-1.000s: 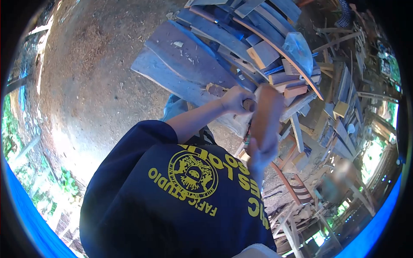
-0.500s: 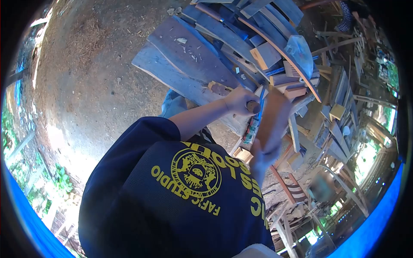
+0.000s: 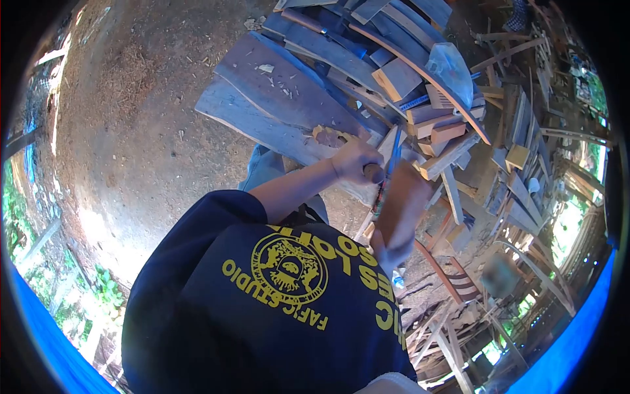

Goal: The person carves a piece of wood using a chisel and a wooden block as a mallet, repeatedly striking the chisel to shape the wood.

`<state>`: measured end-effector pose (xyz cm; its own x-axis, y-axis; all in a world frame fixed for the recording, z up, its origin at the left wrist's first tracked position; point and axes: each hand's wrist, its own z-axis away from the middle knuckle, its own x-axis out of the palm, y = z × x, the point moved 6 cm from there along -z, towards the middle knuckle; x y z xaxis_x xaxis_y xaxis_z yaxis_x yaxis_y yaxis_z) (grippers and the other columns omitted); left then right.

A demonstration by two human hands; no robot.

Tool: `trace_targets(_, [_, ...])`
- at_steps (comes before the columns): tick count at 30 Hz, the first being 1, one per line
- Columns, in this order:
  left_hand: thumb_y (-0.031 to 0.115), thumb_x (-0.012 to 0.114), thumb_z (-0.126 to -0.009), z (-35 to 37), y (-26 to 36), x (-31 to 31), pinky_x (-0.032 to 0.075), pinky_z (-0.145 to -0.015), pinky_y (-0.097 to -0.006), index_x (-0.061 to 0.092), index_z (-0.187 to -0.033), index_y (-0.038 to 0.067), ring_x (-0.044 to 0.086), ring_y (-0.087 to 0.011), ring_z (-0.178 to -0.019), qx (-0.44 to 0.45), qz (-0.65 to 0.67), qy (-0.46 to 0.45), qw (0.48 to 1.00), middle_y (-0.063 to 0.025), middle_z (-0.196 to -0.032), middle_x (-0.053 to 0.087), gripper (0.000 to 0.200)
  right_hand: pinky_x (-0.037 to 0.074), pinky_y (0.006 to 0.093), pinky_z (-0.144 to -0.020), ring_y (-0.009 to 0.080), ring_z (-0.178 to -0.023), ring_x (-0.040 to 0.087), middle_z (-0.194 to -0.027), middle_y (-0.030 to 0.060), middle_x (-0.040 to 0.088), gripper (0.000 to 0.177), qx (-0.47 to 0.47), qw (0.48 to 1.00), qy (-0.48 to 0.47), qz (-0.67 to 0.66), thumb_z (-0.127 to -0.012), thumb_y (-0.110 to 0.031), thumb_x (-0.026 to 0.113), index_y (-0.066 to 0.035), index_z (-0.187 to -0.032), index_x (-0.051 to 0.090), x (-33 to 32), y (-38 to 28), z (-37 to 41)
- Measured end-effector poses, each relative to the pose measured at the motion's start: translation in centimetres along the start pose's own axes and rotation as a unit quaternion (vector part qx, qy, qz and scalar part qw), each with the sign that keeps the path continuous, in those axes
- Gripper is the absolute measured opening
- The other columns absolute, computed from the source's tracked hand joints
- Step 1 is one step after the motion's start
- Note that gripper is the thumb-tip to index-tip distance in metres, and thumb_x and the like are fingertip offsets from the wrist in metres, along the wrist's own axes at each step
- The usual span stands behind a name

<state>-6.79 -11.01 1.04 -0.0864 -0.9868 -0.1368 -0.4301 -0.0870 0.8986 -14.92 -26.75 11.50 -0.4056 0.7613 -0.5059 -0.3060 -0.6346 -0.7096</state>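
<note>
My left hand point(image 3: 354, 161) is wrapped round a tool with a round wooden handle point(image 3: 373, 173); the tool's far end is hidden by the fingers. Just beyond the knuckles, a pale, freshly cut patch point(image 3: 331, 136) marks a wide plank point(image 3: 282, 85) with loose chips on it. My right hand point(image 3: 392, 248), blurred by motion, is closed on a wooden mallet-like block point(image 3: 405, 202). The block is close to the handle's butt end, to its right; whether they touch cannot be made out.
Boards and offcuts point(image 3: 400, 79) lie piled beyond my hands, with a clear plastic bag point(image 3: 450, 73) and a long curved strip point(image 3: 426, 77) on top. A reddish slatted wooden frame point(image 3: 459, 282) is at the lower right. Bare earth point(image 3: 138, 131) lies left.
The wooden block and my right hand have moved down and slightly left. My left hand keeps its hold on the handle, a little further left and lower in view.
</note>
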Motion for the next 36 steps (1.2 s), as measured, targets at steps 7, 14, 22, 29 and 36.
trace_targets(7, [0.021, 0.072, -0.056, 0.1, 0.3, 0.0, 0.044, -0.055, -0.0401, 0.062, -0.072, 0.014, 0.059, -0.0286, -0.062, 0.026, 0.015, -0.023, 0.999, -0.0054, -0.066, 0.058, 0.020, 0.049, 0.0363, -0.084, 0.0242, -0.101, 0.061, -0.112, 0.0160, 0.058, 0.052, -0.214, 0.951, -0.163, -0.152, -0.074, -0.017, 0.074, 0.001, -0.118, 0.054, 0.9, 2.5, 3.0])
trace_targets(14, [0.021, 0.073, -0.053, -1.1, -0.7, -0.1, 0.044, -0.055, -0.0398, 0.061, -0.072, 0.015, 0.059, -0.0279, -0.062, 0.014, -0.001, -0.029, 0.999, -0.0041, -0.065, 0.058, 0.023, 0.048, 0.0318, -0.082, 0.0181, -0.092, 0.061, -0.097, 0.0104, 0.062, 0.052, -0.030, 0.836, 0.483, -0.258, -0.060, -0.012, 0.074, 0.005, -0.106, 0.057, 2.3, 3.0, 3.5])
trace_targets(22, [0.022, 0.072, -0.051, -2.1, -1.5, 0.0, 0.045, -0.056, -0.0389, 0.060, -0.071, 0.014, 0.060, -0.0270, -0.063, 0.003, -0.001, -0.029, 1.000, -0.0036, -0.067, 0.058, 0.024, 0.031, 0.0344, -0.105, 0.0281, -0.120, 0.047, -0.129, 0.0211, 0.050, 0.098, 0.138, 0.943, 0.280, -0.112, -0.054, -0.019, 0.075, 0.010, -0.138, 0.033, 3.8, 2.6, 0.5])
trace_targets(29, [0.020, 0.073, -0.059, -3.1, -1.6, 0.2, 0.045, -0.053, -0.0374, 0.061, -0.069, 0.013, 0.061, -0.0262, -0.060, 0.006, 0.031, -0.045, 0.998, -0.0049, -0.065, 0.060, 0.017, 0.049, 0.0354, -0.065, 0.0231, -0.069, 0.060, -0.076, 0.0172, 0.063, 0.029, 0.101, 0.990, 0.094, -0.028, -0.080, -0.025, 0.049, 0.000, -0.091, 0.059, -2.5, 5.1, 2.7])
trace_targets(36, [0.017, 0.075, -0.061, -3.1, -2.8, 1.2, 0.047, -0.055, -0.0352, 0.063, -0.071, 0.011, 0.061, -0.0285, -0.060, -0.036, 0.090, -0.044, 0.994, -0.0060, -0.066, 0.060, 0.017, 0.046, 0.0360, -0.084, 0.0225, -0.092, 0.059, -0.101, 0.0166, 0.063, 0.069, 0.004, 0.956, 0.247, -0.155, -0.066, -0.017, 0.077, 0.009, -0.123, 0.048, 2.4, -1.4, -1.6])
